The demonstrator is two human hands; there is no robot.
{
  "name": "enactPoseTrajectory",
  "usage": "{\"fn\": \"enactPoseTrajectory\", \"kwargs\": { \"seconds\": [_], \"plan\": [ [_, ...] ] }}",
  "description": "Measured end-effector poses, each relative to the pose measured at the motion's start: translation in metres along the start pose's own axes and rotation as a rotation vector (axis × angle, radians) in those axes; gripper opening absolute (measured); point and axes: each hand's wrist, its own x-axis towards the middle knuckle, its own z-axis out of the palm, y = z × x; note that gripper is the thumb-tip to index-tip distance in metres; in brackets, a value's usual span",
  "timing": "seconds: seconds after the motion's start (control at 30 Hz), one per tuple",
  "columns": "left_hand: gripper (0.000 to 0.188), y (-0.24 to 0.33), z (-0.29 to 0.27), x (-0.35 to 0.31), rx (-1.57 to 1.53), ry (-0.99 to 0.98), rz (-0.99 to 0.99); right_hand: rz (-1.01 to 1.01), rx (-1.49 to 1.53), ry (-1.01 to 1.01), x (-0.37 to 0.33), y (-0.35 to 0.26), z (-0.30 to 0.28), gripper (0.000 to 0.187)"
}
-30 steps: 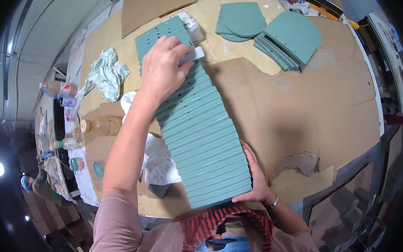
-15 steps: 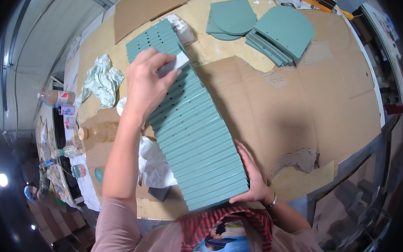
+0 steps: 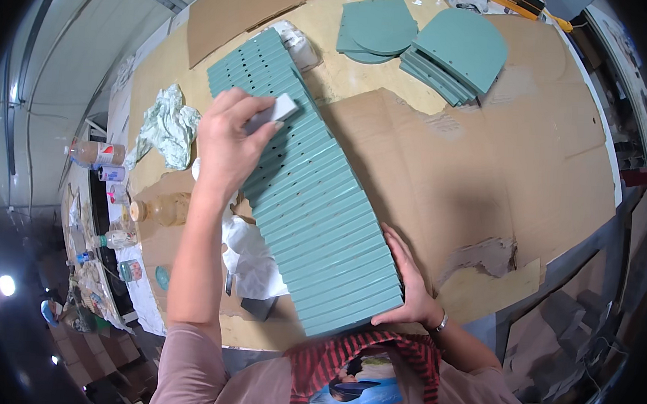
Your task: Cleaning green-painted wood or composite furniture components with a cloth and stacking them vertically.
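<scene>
A long row of green panels [image 3: 329,236], packed edge to edge, slants from near my body to the far left; its far part is dotted with dark holes. My left hand [image 3: 232,126] is above that far part, fingers and thumb closed round a pale grey, brick-shaped sanding block [image 3: 285,108]. Whether the block touches the edges is hard to tell. At the near right corner, my right hand [image 3: 410,289] lies against the row's side, fingers stretched along it and thumb apart toward the near end.
Flat green boards with rounded ends [image 3: 462,47] lie in piles at the far right. Cardboard [image 3: 459,166] covers the table. On the left are a crumpled cloth [image 3: 167,126], a lying bottle [image 3: 164,208], white paper [image 3: 249,260] and several bottles. Behind the row sits a white bundle [image 3: 300,46].
My left hand has drawn the sanding block slightly left and nearer across the panels. The right hand keeps its place on the row, and the whole view has shifted a little.
</scene>
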Motion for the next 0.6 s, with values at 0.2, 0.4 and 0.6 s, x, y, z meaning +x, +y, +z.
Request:
{"fn": "enactPoseTrajectory", "kwargs": {
  "seconds": [0.2,0.4,0.6],
  "plan": [
    [0.024,0.010,0.030,0.025,0.122,-0.008,0.108,0.009,0.005,-0.018,0.003,-0.001,0.000,0.135],
    [0.026,-0.011,-0.002,-0.004,0.157,-0.073,0.142,0.010,0.001,0.005,0.000,0.001,-0.001,0.135],
    [0.032,-0.048,-0.061,-0.057,0.223,-0.099,-0.051,0.000,0.007,-0.007,0.001,0.003,0.000,0.136]
  ]
}}
